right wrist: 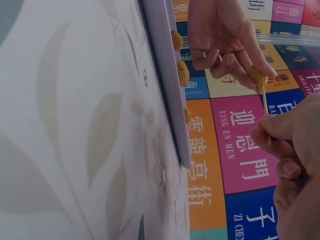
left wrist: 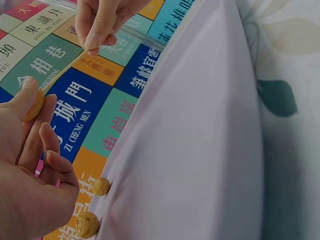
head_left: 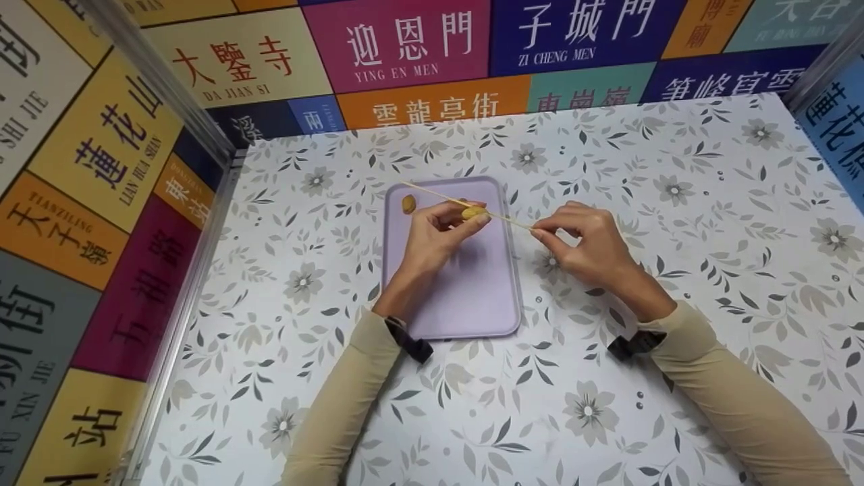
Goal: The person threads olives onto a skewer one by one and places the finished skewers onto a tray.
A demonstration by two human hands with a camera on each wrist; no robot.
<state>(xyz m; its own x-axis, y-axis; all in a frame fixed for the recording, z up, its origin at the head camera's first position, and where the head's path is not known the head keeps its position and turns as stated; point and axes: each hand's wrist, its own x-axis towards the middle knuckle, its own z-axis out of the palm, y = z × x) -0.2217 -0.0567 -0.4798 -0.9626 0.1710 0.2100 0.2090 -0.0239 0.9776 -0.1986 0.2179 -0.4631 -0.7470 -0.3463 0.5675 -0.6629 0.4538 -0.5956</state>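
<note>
Head view, left hand [head_left: 437, 235]: its grip is narrow, thumb and fingertips pinching a golden-brown ball [head_left: 474, 212] above the far half of the tray.
Head view, right hand [head_left: 586, 244]: outside the tray's right rim, its grip pinching the near end of a thin wooden stick [head_left: 513, 221].
Head view, stick and ball: the stick shows on both sides of the pinched ball; whether it pierces it or passes alongside, I cannot tell.
Head view, lilac tray [head_left: 466, 310]: a loose ball [head_left: 408, 203] lies near its far left corner; the left hand and forearm cover part of the floor.
Head view, floral table [head_left: 580, 364]: surface shows all round the tray; its far edge meets a sign-covered panel [head_left: 412, 40].
Left wrist view, hands: both cut off by the frame, the pinched ball partly covered by the thumb.
Left wrist view, tray rim: two balls [left wrist: 101, 186] show beside it.
Right wrist view, tray: seen along its side, interior hidden; three balls [right wrist: 183, 73] peep past the rim.
Right wrist view, stick: running from the pinched ball into the right fingers, which hide part of it.
</note>
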